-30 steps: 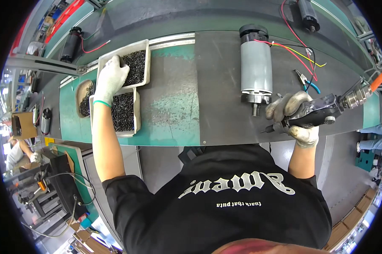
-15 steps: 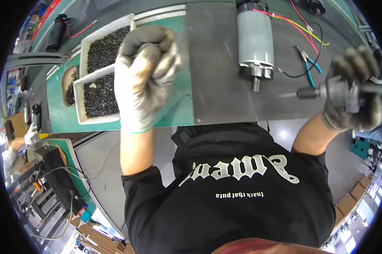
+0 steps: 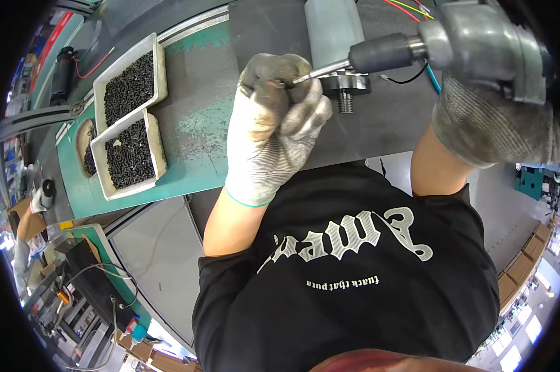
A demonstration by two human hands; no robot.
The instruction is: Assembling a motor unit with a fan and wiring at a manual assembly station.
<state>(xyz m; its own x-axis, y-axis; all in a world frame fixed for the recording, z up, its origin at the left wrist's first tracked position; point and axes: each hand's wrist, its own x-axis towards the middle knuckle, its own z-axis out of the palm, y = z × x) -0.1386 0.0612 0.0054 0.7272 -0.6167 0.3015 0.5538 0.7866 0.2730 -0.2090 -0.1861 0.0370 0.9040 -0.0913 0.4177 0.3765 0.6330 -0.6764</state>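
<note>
My left hand [image 3: 277, 118], in a grey-white work glove with dirty fingertips, is pinched closed. Between its thumb and forefinger shows the end of a small dark screw [image 3: 280, 83], mostly hidden by the fingers. My right hand [image 3: 497, 121], also gloved, grips a grey power screwdriver [image 3: 484, 46] with a black nose. Its thin metal bit [image 3: 323, 70] points left, with the tip at the left fingertips. Just behind the bit, a grey cylindrical motor [image 3: 334, 31] lies on the bench, its threaded shaft [image 3: 346, 103] toward me.
Two white trays [image 3: 163, 68] of small black screws stand on the green mat [image 3: 193, 111] at left, beside a small round dish [image 3: 81, 146]. Red and yellow wires [image 3: 405, 8] lie behind the screwdriver. Pliers with blue handles [image 3: 433, 79] are partly covered. Another person's gloved hand [image 3: 39, 199] shows far left.
My left hand has moved right, away from the trays, to the front of the motor. My right hand has brought the screwdriver up and left, so its bit meets the left fingertips.
</note>
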